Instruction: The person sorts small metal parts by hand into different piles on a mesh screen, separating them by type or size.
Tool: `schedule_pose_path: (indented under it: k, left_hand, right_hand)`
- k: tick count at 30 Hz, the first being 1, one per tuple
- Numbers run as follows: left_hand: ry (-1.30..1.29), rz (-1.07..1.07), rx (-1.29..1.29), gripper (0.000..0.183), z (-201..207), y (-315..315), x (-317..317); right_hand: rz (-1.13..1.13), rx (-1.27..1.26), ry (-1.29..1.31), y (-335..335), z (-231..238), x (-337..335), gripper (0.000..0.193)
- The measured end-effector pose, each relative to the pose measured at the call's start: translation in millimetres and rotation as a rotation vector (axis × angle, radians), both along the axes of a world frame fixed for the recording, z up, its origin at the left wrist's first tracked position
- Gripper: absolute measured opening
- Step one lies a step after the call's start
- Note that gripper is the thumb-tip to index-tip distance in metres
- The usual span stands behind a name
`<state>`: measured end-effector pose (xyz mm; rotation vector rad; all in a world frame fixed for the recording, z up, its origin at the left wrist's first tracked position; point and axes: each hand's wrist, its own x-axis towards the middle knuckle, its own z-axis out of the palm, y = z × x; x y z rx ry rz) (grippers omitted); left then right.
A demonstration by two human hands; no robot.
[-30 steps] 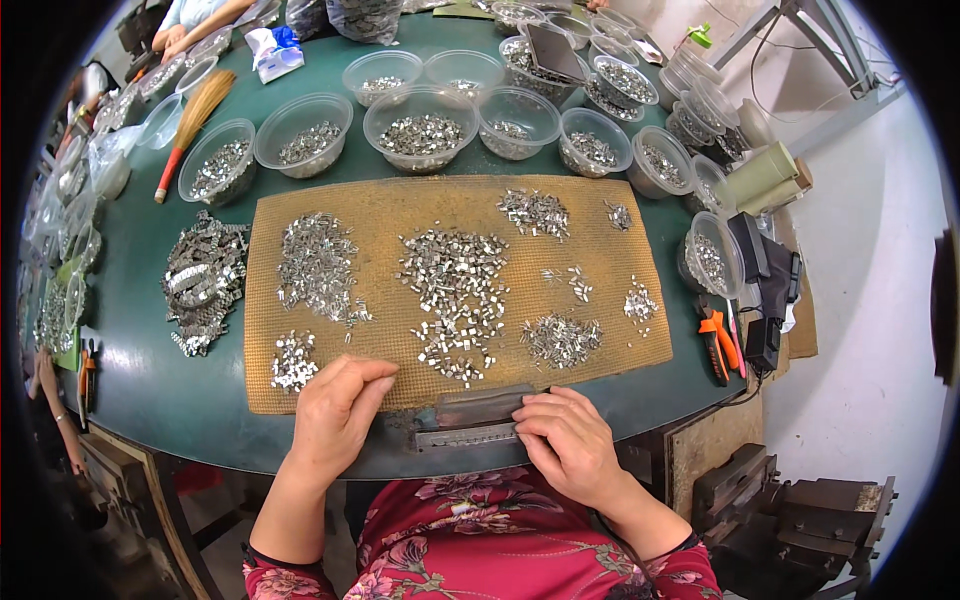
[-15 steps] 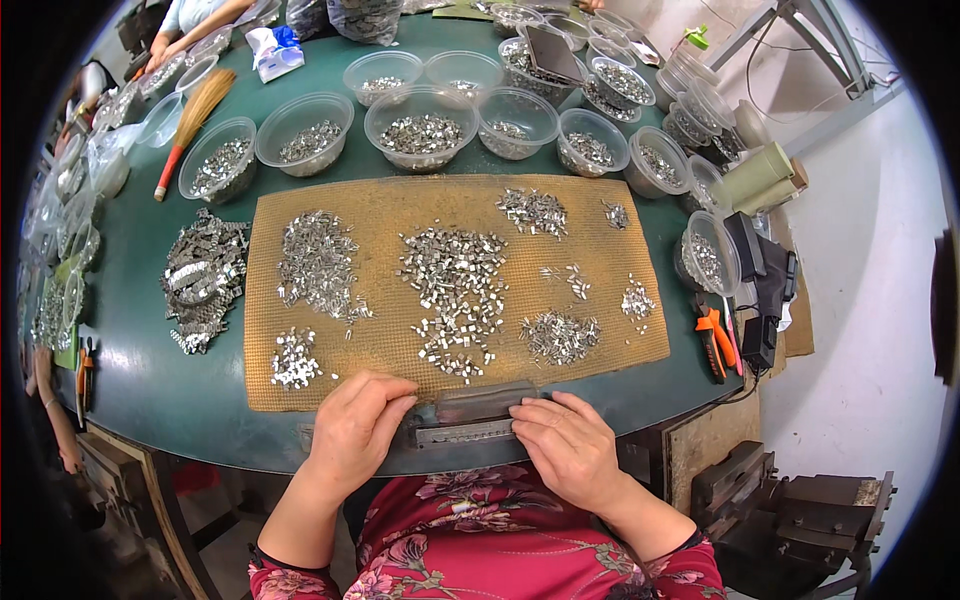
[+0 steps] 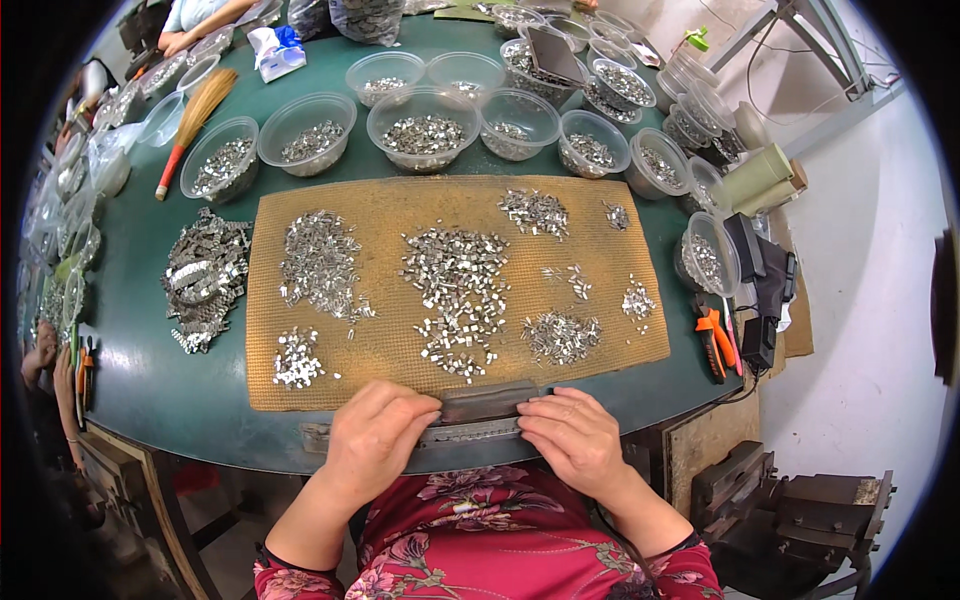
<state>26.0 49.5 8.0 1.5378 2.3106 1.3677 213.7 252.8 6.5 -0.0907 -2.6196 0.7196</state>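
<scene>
A dark green surface (image 3: 150, 370) in a white-walled workshop carries a tan woven mat (image 3: 400, 205) strewn with heaps of small silvery metal clips (image 3: 455, 285), ringed by clear plastic bowls (image 3: 425, 125) of more; a blue-and-white packet (image 3: 275, 55) lies far left. At the near edge, the left hand (image 3: 375, 435) and right hand (image 3: 575, 440) pinch the ends of a long grey metal strip (image 3: 470, 432), its long axis running left to right.

Shiny metal clips (image 3: 455, 285) lie on a rough woven tan mat (image 3: 390, 350) over the matt green surface (image 3: 150, 370), beside clear glossy plastic bowls (image 3: 424, 128).

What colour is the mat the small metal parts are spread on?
The mat is mustard yellow-brown with a fine woven texture, seen in the head view.
</scene>
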Motion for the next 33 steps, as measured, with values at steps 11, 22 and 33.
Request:
schedule_pose_path:
  k: [11,22,33]
  left_hand:
    - [-0.184,-0.161,0.022,0.017,-11,8,27]
    - [0.161,-0.114,0.020,0.025,-4,15,34]
    - [0.057,-0.186,0.103,0.027,-26,6,26]
  right_hand:
    - [-0.015,-0.281,-0.055,11,0,6,0.014]
    - [0.037,-0.279,-0.057,18,5,-1,0.015]
    - [0.255,0.113,0.007,11,27,-104,0.020]
